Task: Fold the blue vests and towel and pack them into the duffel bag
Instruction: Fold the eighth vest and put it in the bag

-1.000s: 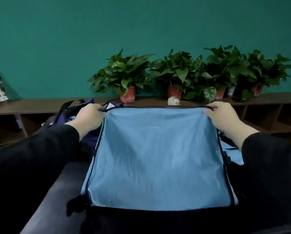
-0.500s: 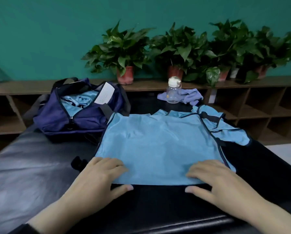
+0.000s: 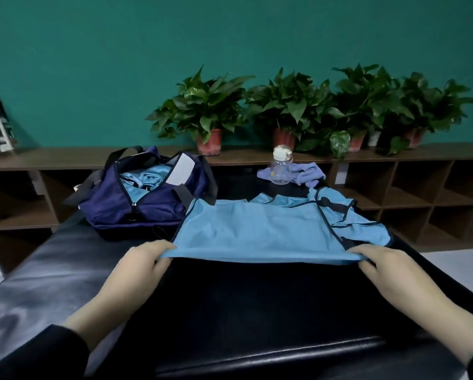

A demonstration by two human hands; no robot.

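Vest [image 3: 257, 231], smooth blue fabric, both hands gripping hem

Duffel bag [image 3: 144, 200] left of vest [image 3: 257, 229]

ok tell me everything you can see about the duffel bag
The duffel bag is navy, of soft fabric with black straps, and sits at the far left of the black padded table. Its top zip is open, with folded light blue cloth and a white card inside. The spread blue vest overlaps its near right corner. Neither hand touches it.
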